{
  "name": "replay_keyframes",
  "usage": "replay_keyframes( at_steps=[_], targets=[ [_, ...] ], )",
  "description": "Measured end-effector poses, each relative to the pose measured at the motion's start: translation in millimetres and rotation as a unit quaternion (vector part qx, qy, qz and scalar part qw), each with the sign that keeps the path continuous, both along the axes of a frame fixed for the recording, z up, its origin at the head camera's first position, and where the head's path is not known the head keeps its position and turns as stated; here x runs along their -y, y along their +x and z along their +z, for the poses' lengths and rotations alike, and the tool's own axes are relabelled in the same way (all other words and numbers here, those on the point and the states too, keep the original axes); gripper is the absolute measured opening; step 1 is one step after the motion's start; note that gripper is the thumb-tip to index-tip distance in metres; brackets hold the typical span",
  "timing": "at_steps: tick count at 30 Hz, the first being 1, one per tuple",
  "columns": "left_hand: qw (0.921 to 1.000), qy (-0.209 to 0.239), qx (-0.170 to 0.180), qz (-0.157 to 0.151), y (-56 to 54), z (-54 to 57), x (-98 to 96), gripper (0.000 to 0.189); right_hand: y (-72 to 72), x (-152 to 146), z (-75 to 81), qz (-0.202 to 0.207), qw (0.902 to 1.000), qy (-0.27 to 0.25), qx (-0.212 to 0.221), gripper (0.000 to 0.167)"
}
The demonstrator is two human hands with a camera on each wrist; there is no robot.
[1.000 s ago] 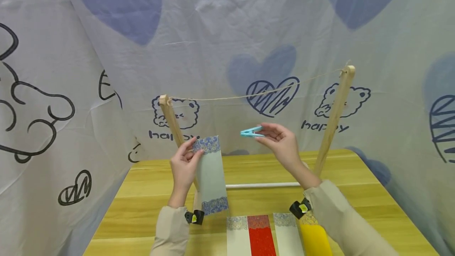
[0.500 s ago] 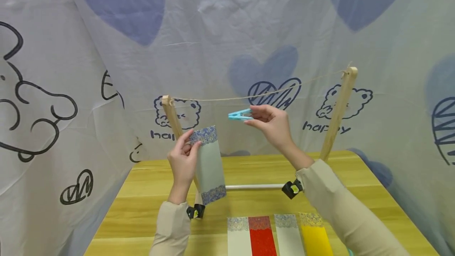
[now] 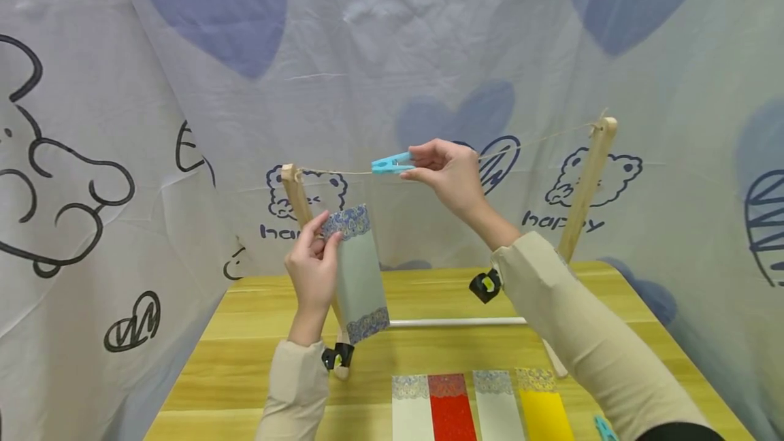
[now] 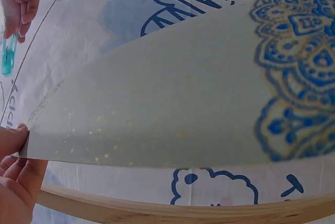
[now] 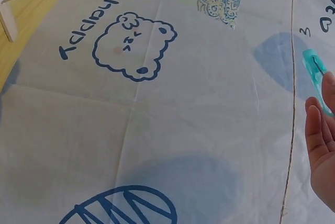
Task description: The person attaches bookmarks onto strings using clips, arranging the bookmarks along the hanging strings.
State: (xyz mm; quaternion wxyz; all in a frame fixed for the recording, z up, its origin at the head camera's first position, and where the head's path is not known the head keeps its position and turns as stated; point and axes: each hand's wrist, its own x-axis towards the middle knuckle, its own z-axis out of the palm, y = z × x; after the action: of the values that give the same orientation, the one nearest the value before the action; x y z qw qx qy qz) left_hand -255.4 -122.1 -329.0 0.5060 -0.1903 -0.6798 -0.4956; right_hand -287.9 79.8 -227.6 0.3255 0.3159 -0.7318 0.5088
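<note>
Head view: below the string [image 3: 343, 172], the patterned card [image 3: 363, 278] is pinched at one edge by the left hand [image 3: 311, 267]; by the right hand [image 3: 450, 175] the clothespin [image 3: 386, 165] is pinched, beside the string. With one edge only supported, the card might be bent.

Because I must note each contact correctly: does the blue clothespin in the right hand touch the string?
Apart. The right wrist view shows a strip of backdrop between the clothespin and the string, though they overlap in the head view.
</note>
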Motion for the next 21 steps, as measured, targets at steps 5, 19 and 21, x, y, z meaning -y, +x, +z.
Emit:
replay_keyframes(
  at_steps=[5, 19, 21],
  targets=[
    [1.0000, 0.002, -0.001, 0.007, -1.2, 4.5, -0.4, 0.029, -2.8, 7.9, 6.7, 0.000, 0.9996, 0.022, 0.016, 0.023],
    [0.9997, 0.011, -0.004, 0.019, -4.1, 10.9, -0.5, 0.028, -6.9, 33.2, 18.3, -0.015, 0.9951, 0.076, 0.062, 0.015],
    [0.9997, 0.010, -0.002, 0.020, -4.4, 12.1, -0.2, 0.028, -7.1, 34.6, 18.2, -0.013, 0.9938, 0.079, 0.077, 0.014]
  ],
)
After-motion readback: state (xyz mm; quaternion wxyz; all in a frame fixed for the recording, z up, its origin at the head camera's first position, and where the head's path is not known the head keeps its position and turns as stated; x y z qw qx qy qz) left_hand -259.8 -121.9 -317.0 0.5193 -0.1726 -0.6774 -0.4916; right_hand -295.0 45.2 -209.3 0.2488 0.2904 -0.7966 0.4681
